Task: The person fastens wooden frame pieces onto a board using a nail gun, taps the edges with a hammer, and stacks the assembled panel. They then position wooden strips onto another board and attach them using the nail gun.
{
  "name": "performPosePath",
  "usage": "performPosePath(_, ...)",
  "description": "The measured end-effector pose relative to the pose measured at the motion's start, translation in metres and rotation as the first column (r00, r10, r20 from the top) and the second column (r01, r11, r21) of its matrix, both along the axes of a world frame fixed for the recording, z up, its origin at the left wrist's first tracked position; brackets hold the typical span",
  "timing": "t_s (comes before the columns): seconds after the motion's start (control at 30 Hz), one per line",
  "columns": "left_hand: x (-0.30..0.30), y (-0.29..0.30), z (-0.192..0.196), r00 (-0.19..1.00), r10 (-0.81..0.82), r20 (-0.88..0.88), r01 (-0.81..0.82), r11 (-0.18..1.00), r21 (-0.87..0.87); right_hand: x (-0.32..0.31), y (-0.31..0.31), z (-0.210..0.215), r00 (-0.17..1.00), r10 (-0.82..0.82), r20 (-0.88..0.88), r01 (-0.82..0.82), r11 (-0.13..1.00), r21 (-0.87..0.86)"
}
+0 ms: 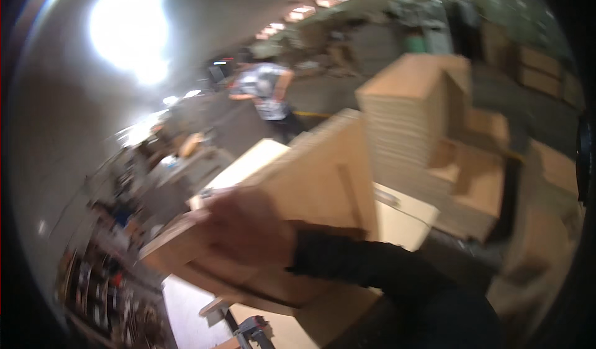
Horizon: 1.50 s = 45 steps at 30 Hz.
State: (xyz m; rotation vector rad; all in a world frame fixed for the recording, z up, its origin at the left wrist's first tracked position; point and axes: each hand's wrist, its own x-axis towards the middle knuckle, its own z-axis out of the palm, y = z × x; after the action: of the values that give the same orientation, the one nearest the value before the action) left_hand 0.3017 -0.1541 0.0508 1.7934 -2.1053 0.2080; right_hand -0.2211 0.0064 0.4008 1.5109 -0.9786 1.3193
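Observation:
The picture is blurred and strongly tilted. My right hand (pixel 248 232), in a black sleeve that comes in from the lower right, grips a bundle of flat brown cardboard sheets (pixel 316 169) at its near edge. The bundle is held up at a slant in front of me. I cannot see my left hand; it may be hidden behind the cardboard.
Tall stacks of flat cardboard (pixel 413 110) stand to the right, with more brown boxes (pixel 540 70) beyond them. A pale work surface (pixel 403 215) lies under the bundle. A person in a white patterned shirt (pixel 266 91) stands farther off. A bright ceiling lamp (pixel 127 29) glares at the upper left.

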Motion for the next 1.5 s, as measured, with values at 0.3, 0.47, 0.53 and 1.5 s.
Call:
performPosePath(0.3,-0.267,-0.025,0.064,0.715,-0.432,-0.549,0.662,0.67,0.335,-0.088,0.129,-0.071,0.814,-0.223,0.536,0.29,0.956,-0.042)
performPosePath(0.47,-0.358,-0.009,0.036,0.582,-0.41,-0.702,0.799,0.45,0.399,-0.118,0.173,-0.181,0.361,0.133,0.923,-0.361,0.933,0.007)
performPosePath(0.53,-0.361,0.0,0.038,0.563,-0.358,-0.745,0.808,0.427,0.405,-0.118,0.159,-0.179,0.246,0.135,0.96,-0.622,0.781,0.05)
performPosePath(1.5,-0.839,0.421,0.06,-0.172,0.684,-0.709,0.886,-0.207,-0.415,-0.433,0.677,-0.391,-0.643,0.171,-0.746,-0.48,-0.849,0.219)
